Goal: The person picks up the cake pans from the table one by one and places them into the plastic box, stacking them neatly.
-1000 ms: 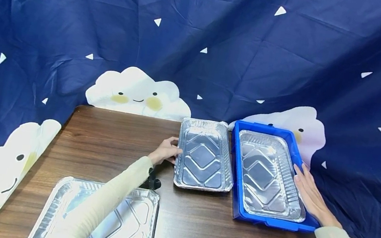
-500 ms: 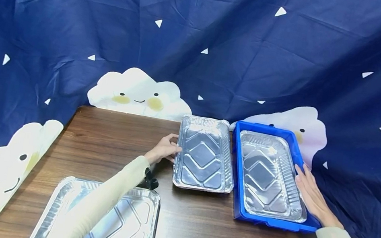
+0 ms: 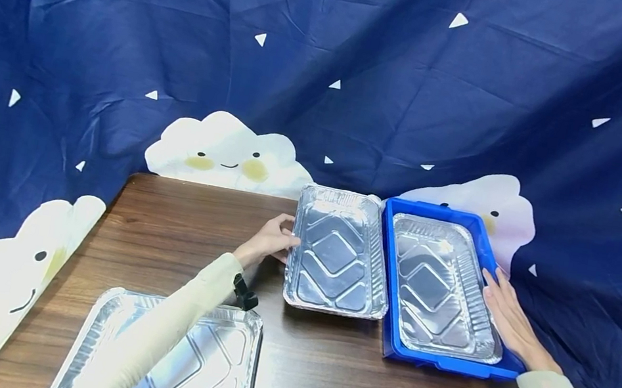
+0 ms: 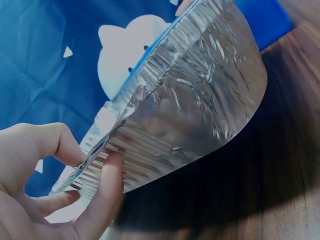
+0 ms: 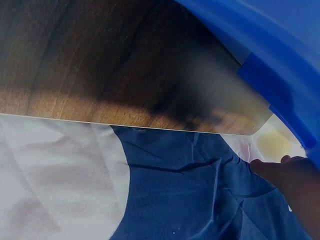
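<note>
My left hand pinches the left rim of a silver foil tray in the middle of the table. In the left wrist view, the thumb and a finger grip the crinkled rim, with the tray's side above a dark shadow on the wood. A second foil tray lies inside the blue bin on the right. Against that bin's right edge rests my right hand, fingers extended. Only a dark part of this hand shows in the right wrist view, beside the blue wall.
A larger foil tray sits at the table's front left, partly covered by my left sleeve. Behind the brown table hangs a dark blue cloth with clouds and white triangles. The table's edge runs close to the bin.
The middle tray has come up slightly and shifted a little right, towards the blue bin, along with my left hand. My right hand has stayed on the bin.
</note>
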Demonstrator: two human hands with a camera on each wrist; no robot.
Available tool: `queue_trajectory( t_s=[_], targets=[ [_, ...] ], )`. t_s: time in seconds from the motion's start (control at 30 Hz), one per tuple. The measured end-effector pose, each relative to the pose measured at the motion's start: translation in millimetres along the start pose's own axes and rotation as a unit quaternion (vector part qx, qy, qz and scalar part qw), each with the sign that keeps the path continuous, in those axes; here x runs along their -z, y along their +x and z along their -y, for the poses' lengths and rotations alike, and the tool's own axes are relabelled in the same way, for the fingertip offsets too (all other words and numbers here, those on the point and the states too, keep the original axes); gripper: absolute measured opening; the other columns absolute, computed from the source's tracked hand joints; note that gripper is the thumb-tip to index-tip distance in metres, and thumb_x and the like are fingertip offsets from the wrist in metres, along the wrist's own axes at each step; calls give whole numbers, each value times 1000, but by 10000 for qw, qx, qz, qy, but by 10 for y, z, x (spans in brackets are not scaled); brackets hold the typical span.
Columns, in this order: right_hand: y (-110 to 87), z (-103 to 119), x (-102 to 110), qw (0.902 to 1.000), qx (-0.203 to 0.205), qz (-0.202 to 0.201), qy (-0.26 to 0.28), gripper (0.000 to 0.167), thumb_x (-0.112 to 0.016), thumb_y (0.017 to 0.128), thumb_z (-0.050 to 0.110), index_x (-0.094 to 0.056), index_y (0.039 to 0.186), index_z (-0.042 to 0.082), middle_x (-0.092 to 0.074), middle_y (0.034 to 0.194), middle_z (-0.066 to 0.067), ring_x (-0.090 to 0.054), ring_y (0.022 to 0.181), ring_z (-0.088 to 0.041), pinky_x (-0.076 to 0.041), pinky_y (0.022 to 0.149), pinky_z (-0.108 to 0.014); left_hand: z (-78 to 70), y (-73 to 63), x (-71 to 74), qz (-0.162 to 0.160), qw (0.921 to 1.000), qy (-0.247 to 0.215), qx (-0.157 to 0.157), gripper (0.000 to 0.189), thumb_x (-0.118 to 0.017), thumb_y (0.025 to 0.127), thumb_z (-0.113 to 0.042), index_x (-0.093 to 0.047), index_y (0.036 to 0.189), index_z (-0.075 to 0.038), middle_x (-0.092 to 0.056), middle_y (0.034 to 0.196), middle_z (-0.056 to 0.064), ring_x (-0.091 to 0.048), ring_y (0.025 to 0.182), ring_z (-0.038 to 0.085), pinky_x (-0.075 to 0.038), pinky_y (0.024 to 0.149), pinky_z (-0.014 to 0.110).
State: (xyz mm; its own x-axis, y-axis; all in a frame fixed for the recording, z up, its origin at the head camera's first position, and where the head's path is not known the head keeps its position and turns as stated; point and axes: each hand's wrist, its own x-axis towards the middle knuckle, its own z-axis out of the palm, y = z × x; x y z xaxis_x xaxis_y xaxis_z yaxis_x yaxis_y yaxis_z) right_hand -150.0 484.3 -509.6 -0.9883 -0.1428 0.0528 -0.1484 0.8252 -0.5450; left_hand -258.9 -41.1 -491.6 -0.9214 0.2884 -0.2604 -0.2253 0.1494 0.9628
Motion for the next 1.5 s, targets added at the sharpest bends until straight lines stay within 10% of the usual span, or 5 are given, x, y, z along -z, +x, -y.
queue_trajectory(
  t_s=[1.5],
  targets=[
    [-20,8,3,9999,-117,74,25,60,-26,117,28,-12,166,-4,4,171,-32,6,155,-57,3,121,-77,-703,60,-893,822,9962,-18,-275,61,-69,91,-2,-44,146,7,-62,77,9,-59,57,11,-63,56,31]
  ],
)
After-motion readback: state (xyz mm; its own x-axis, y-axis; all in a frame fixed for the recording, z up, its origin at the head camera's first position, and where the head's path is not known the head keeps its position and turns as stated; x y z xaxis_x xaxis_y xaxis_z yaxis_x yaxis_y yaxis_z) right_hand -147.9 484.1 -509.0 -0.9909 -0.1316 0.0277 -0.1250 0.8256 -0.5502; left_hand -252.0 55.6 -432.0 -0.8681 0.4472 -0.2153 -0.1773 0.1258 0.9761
